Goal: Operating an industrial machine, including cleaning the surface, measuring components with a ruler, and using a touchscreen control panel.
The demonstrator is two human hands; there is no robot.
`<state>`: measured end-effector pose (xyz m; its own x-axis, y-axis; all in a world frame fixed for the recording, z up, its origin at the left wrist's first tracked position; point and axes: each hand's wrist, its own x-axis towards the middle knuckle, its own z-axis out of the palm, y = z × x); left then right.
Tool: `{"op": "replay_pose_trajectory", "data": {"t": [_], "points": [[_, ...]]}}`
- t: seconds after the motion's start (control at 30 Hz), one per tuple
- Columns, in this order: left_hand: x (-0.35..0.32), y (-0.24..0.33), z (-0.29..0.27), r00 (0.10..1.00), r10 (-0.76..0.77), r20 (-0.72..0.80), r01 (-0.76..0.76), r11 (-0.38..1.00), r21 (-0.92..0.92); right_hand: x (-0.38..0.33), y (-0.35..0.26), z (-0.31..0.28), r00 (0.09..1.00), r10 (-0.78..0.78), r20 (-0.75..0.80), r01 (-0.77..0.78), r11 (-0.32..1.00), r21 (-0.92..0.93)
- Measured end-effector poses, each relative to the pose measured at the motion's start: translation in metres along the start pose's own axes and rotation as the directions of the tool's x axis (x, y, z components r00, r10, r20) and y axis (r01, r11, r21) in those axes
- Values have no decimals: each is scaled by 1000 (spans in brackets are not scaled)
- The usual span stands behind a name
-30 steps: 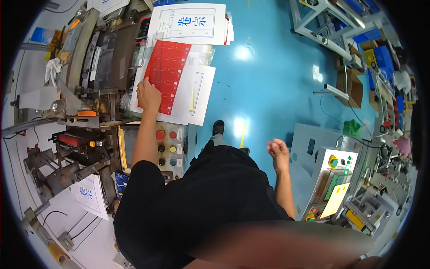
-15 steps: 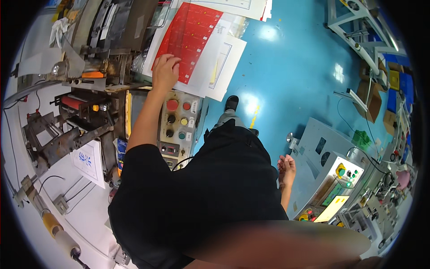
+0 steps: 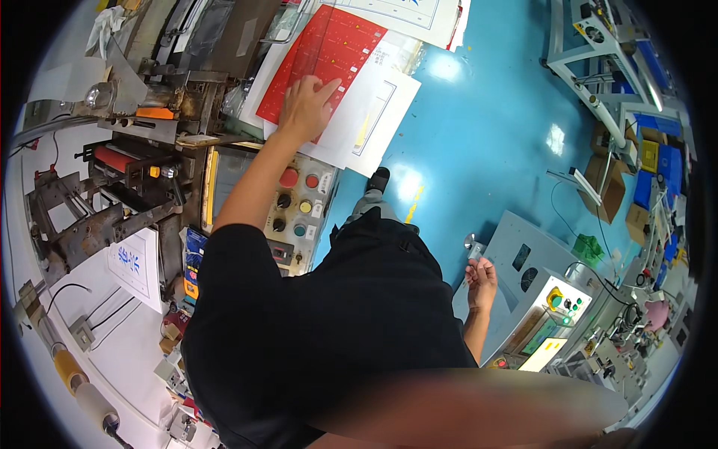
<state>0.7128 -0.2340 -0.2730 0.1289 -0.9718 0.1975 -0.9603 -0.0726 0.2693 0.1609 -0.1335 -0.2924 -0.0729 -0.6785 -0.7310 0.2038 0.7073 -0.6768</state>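
My left hand [image 3: 305, 112] rests on a red printed sheet [image 3: 320, 57] with small white and yellow marks, its fingers spread and the thumb stretched out to the right. The red sheet lies over white paper sheets [image 3: 354, 120], part of it under my palm. Below my forearm is a grey control panel [image 3: 313, 200] with a red button, knobs and coloured lamps. My right hand [image 3: 481, 283] hangs at my right side, fingers loosely curled, with nothing visible in it. It is near a metal knob [image 3: 471, 243] on a grey machine cabinet [image 3: 497, 254].
Rusty machine parts with a red roller [image 3: 114, 159] stand at the left, above a white board with blue marks [image 3: 136, 266]. Blue floor [image 3: 464, 135] runs between the benches. At the right are a white metal frame [image 3: 572, 63], a cardboard box [image 3: 612, 187] and a green-lit machine panel.
My left hand has moved right and slightly up over the red sheet, and its fingers have spread. The whole view has shifted a little; my right hand stays at my side.
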Motion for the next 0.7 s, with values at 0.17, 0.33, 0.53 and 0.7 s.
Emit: {"op": "replay_pose_trajectory", "data": {"t": [0.17, 0.33, 0.53, 0.7], "points": [[48, 1, 6, 992, -45, 114, 34, 995, 96, -8, 10, -7, 999, 5, -52, -6, 1000, -17], [115, 22, 47, 985, 173, 3, -172, 983, -55, -31, 20, -2, 981, -35, -192, 38, 999, 12], [96, 189, 94, 881, 399, 254, -229, 830, -508, -65, 24, -37, 938, -119, -326, 175, 973, 148], [33, 405, 74, 439, 824, 359, -179, 472, -864, -114, 50, -74, 775, -180, -606, 408, 874, 263]]}}
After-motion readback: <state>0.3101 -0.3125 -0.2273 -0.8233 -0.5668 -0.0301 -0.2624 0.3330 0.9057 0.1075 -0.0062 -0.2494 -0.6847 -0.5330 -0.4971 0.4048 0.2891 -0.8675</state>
